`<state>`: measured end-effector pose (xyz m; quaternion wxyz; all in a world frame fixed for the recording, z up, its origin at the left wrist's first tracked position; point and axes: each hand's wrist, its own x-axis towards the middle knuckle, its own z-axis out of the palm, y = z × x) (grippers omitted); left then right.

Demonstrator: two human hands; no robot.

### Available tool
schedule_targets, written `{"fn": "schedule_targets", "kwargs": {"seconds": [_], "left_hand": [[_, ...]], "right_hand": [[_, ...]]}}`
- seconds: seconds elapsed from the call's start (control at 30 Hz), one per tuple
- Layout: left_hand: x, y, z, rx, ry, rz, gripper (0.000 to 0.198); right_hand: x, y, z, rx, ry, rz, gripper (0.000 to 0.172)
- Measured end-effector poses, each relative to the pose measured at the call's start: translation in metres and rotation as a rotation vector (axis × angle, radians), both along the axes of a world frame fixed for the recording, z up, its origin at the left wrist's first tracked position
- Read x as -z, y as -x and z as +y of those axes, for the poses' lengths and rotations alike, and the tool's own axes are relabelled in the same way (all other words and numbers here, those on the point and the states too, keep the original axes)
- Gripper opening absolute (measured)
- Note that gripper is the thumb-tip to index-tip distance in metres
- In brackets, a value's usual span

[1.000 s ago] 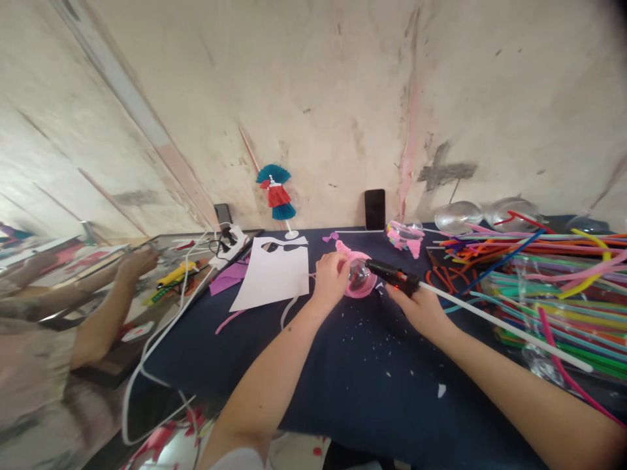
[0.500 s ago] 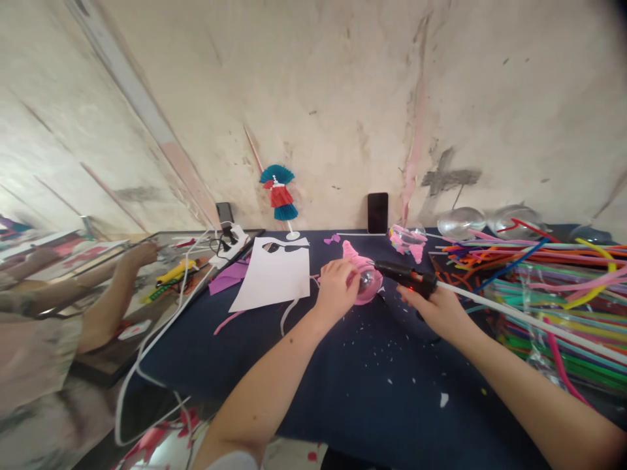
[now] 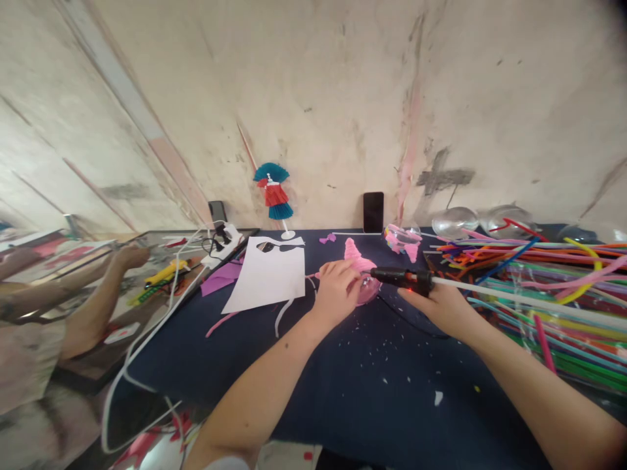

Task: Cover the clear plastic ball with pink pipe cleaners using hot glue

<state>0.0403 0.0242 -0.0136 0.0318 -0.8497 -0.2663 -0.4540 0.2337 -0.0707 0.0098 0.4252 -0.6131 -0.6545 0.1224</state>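
Note:
My left hand [image 3: 337,287] is closed on a pink craft piece [image 3: 360,256], with a pointed fuzzy part at the top and a clear plastic dome [image 3: 369,290] at its lower right. In my right hand [image 3: 441,307] is a black hot glue gun [image 3: 404,279], its fingers wrapped around the handle. A long white glue stick [image 3: 470,292] runs out of its back end, and a small red light glows on its body. The nozzle meets the pink piece beside my left fingers; whether it touches cannot be made out.
White paper [image 3: 274,281] with sunglasses [image 3: 279,247] lies left. A phone [image 3: 373,212] leans on the wall near a similar pink dome piece [image 3: 402,240]. Bundled pipe cleaners [image 3: 553,307] fill the right. A power strip [image 3: 225,245] and another person's arm [image 3: 98,294] are at left.
The view has shifted slightly, so most things sit a little further left. Both hands keep their hold, and the glue gun's nozzle stays at the pink piece, lying a little flatter.

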Motion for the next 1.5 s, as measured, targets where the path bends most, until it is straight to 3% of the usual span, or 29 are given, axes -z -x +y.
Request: {"fn": "schedule_targets", "kwargs": {"seconds": [0.33, 1.27, 1.5], "left_hand": [[-0.0004, -0.0009, -0.0012, 0.016, -0.080, -0.029, 0.011], [0.0025, 0.0006, 0.0009, 0.015, -0.025, -0.010, 0.012], [0.0037, 0.0011, 0.0018, 0.013, 0.008, -0.006, 0.012]], "right_hand": [[0.0028, -0.0020, 0.0000, 0.021, 0.038, -0.028, 0.029], [-0.0007, 0.0000, 0.0001, 0.090, 0.028, -0.099, 0.030], [0.0063, -0.0077, 0.0025, 0.107, -0.001, -0.160, 0.031]]}}
